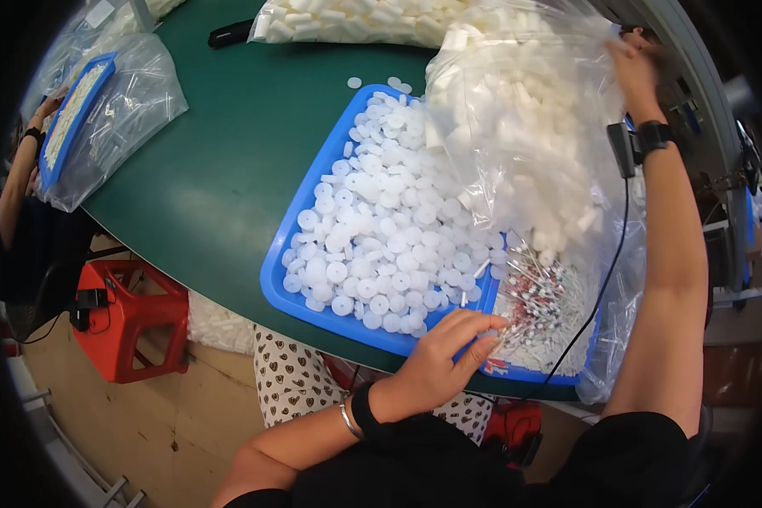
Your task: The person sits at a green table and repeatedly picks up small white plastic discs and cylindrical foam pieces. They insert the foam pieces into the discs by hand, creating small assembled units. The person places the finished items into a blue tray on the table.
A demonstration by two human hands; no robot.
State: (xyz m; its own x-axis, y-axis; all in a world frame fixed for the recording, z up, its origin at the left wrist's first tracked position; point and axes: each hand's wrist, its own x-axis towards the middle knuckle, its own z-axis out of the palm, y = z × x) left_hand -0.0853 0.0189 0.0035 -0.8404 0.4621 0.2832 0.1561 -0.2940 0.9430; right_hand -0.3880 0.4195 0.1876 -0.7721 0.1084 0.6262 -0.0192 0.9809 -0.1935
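Note:
My left hand [442, 356] is at the near edge of a small blue tray [543, 378]. Its thumb and forefinger are brought together beside a heap of thin white sticks [543, 334], some with silvery or reddish tips. Whatever the fingertips pinch is too small to make out. At the far right, my right hand [637, 74] is raised beside the edge of a clear plastic bag [516, 110] full of white foam-like cylinders. Motion smears its fingers, so its grip on the bag is unclear. Left of the sticks, a large blue tray [281, 254] holds translucent white discs [372, 229] with small centre holes.
Another packed bag [347, 21] lies at the table's far edge, near a black object [230, 34]. A black cable [597, 292] hangs from my right wrist across the sticks. At left, another person's arm [17, 173] is by a blue tray [74, 118]; a red stool [131, 317] stands below.

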